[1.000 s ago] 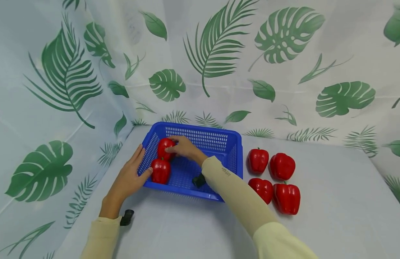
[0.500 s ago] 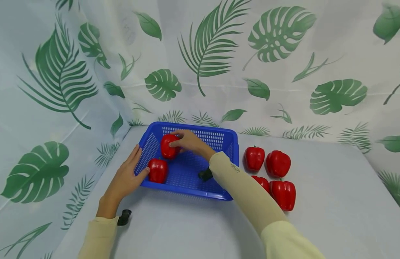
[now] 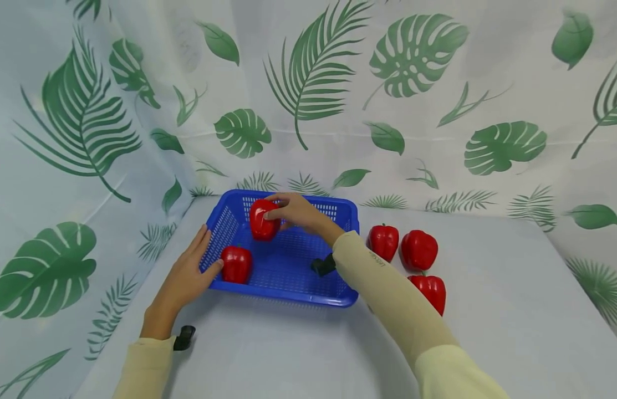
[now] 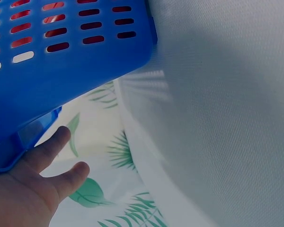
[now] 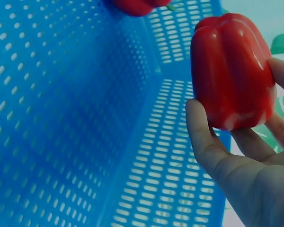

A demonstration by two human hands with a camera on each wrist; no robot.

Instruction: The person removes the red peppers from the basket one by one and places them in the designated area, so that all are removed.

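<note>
A red bell pepper (image 3: 263, 223) is held by my right hand (image 3: 303, 213) above the floor of the blue plastic basket (image 3: 283, 293), near its back left. In the right wrist view, the thumb and fingers of the right hand (image 5: 248, 177) grip the lower part of that bell pepper (image 5: 232, 71). A second bell pepper (image 3: 236, 265) sits in the basket's front left corner. My left hand (image 3: 185, 271) rests along the basket's left rim with fingers extended, its thumb near the second pepper. Only part of the left hand (image 4: 31, 189) shows in the left wrist view, beside the basket wall (image 4: 61, 85).
Right of the basket, three bell peppers show on the white tabletop: one at the back left (image 3: 383, 241), one at the back right (image 3: 419, 249) and a front pepper (image 3: 430, 291) partly behind my right sleeve (image 3: 393, 305). A leaf-printed curtain (image 3: 328, 138) stands behind.
My right hand has lifted the bell pepper from beside the other one and moved it up and slightly right within the basket. My left hand stays on the rim. The head view has turned slightly right.
</note>
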